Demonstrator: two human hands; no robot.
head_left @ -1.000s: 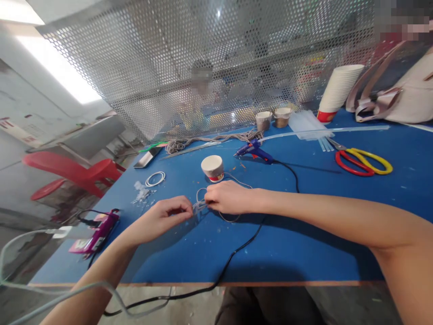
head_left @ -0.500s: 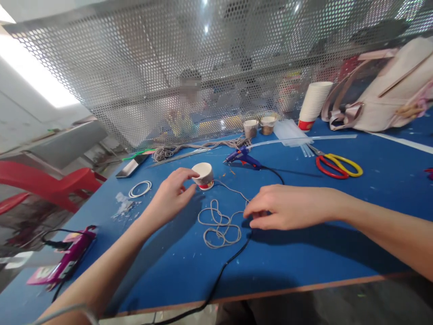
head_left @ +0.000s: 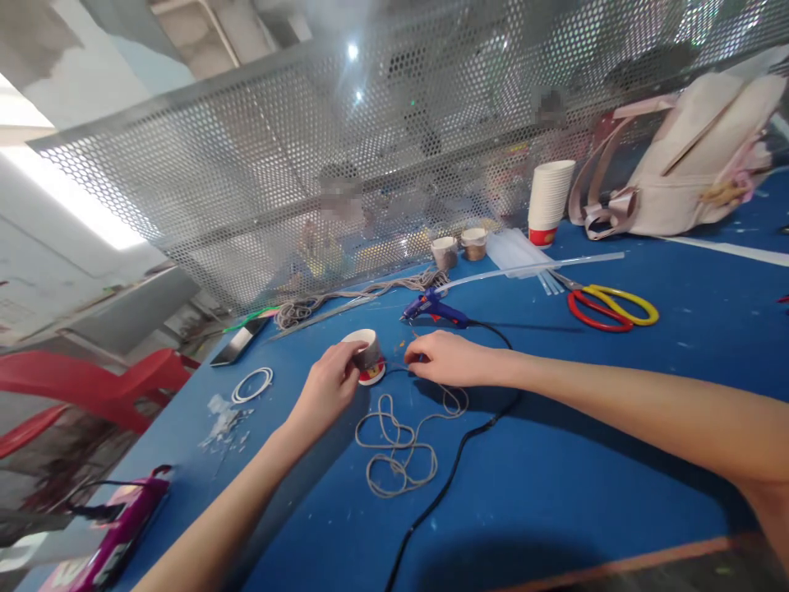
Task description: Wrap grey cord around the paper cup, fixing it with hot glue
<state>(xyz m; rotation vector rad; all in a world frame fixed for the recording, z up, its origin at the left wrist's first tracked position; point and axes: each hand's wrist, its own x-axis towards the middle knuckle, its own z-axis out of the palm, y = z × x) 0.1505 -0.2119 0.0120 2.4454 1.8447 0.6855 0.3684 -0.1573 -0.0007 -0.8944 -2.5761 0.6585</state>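
Observation:
A small paper cup point(head_left: 371, 353) stands on the blue table, its upper part wound with grey cord and a red band with yellow marks showing near its base. My left hand point(head_left: 331, 380) grips the cup from the left, thumb and fingers against its side. Just right of the cup, my right hand point(head_left: 449, 358) pinches the grey cord point(head_left: 394, 444) that runs out from the cup wall. The rest of that cord lies in loose loops in front. Behind my right hand lies a blue glue gun point(head_left: 435, 307).
Scissors point(head_left: 607, 308), glue sticks point(head_left: 523, 251), a cup stack point(head_left: 550, 205) and a pale backpack point(head_left: 684, 173) lie right. Two wrapped cups point(head_left: 473, 244) stand by the perforated screen point(head_left: 259, 164). A phone point(head_left: 239, 341), white coil point(head_left: 251, 385) and purple power strip point(head_left: 126, 526) sit left.
My right hand has moved left and away from me, close beside the cup, drawing the cord with it. My left hand now holds the cup more closely. The view has shifted slightly.

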